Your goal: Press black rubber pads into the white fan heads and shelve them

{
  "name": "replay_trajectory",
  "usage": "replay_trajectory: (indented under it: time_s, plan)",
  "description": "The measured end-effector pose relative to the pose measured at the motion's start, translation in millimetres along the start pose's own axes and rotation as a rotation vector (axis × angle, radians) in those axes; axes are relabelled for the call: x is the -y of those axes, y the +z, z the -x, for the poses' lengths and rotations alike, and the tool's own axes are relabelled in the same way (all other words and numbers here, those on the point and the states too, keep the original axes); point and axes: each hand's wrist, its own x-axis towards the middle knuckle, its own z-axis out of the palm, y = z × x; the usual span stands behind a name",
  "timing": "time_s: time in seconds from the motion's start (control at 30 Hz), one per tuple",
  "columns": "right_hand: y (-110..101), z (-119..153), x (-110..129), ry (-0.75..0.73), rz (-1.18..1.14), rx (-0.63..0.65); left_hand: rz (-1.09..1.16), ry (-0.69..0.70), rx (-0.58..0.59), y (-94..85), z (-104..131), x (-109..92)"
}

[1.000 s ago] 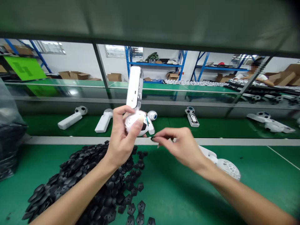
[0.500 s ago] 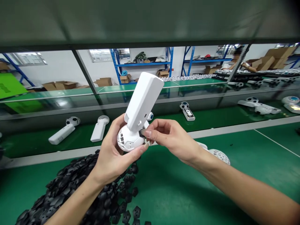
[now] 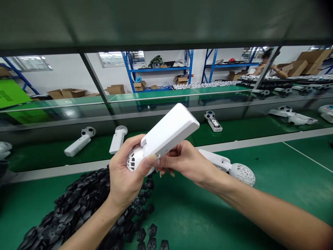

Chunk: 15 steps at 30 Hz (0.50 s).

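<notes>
A white handheld fan [image 3: 169, 130] with a round, slotted head is tilted up to the right in front of me. My left hand [image 3: 130, 170] wraps round that head, its thumb pressing near the joint with the handle. Close against the underside of the handle, by the joint, is my right hand [image 3: 182, 159] with thumb and fingers drawn together. Whatever lies between those fingertips is hidden by the fan and my left thumb. Below my left wrist spreads a pile of black pentagon-shaped pieces [image 3: 78, 205], several lying loose at its right edge.
Another white fan [image 3: 241, 173] lies on the green table behind my right forearm. Beyond a pale rail [image 3: 260, 140], a green belt [image 3: 244, 128] carries several fans, some with black football patches [image 3: 88, 131]. Across the line a person [image 3: 267, 66] sits near cardboard boxes.
The fan's handle has tipped down to the right, and my left thumb has come up to the joint. The dark piece at my right fingertips is now out of sight. Belt fans have shifted right.
</notes>
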Motion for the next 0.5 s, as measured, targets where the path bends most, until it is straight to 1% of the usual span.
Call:
replay_trajectory:
  time_s: [0.1, 0.2, 0.33, 0.4, 0.5]
  plan:
    - [-2, 0, 0, 0.046, -0.04, 0.06, -0.085, 0.058, -0.001, -1.9, -4, -11]
    - [-5, 1, 0, 0.092, -0.066, 0.155, -0.106, 0.113, 0.028, -4.0, -9, -22]
    - [-8, 2, -1, 0.076, -0.077, 0.253, -0.124, 0.174, 0.07, -5.5, -11, -30]
    - [-5, 3, -3, 0.05, -0.046, 0.248, -0.116, 0.173, 0.069, -5.7, -11, -31]
    - [2, 6, -7, -0.053, -0.009, 0.155, -0.08, 0.114, 0.016, -5.9, -11, -29]
